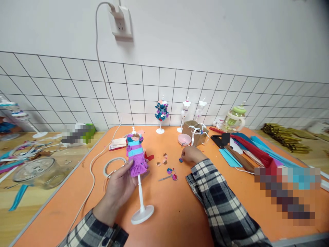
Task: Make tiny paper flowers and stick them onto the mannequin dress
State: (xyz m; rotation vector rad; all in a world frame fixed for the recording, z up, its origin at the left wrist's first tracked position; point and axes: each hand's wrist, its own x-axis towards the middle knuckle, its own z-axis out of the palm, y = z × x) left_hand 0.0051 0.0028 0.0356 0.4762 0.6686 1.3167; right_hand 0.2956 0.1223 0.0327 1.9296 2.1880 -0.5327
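Observation:
My left hand (122, 183) is wrapped around a miniature dress form (137, 154), gripping it at the skirt. The form wears a purple and light-blue striped paper dress with a ruffled hem, and its white stand tilts a little above the table. Over the table's middle, my right hand (193, 155) has its fingers pinched on a small blue and purple paper piece (181, 160). Tweezers (165, 178) and blue and pink paper pieces (174, 177) lie between the hands. Small brown and peach pieces (165, 162) are just beyond them.
Behind stand a decorated dress form (161, 111) and two bare white ones. A pink bowl (184, 139), brown paper bag (191, 129) and green-lidded bottle (235, 118) are right of centre. Tape (106, 170) and a cable (92, 168) lie left; coloured strips (264, 157) lie right.

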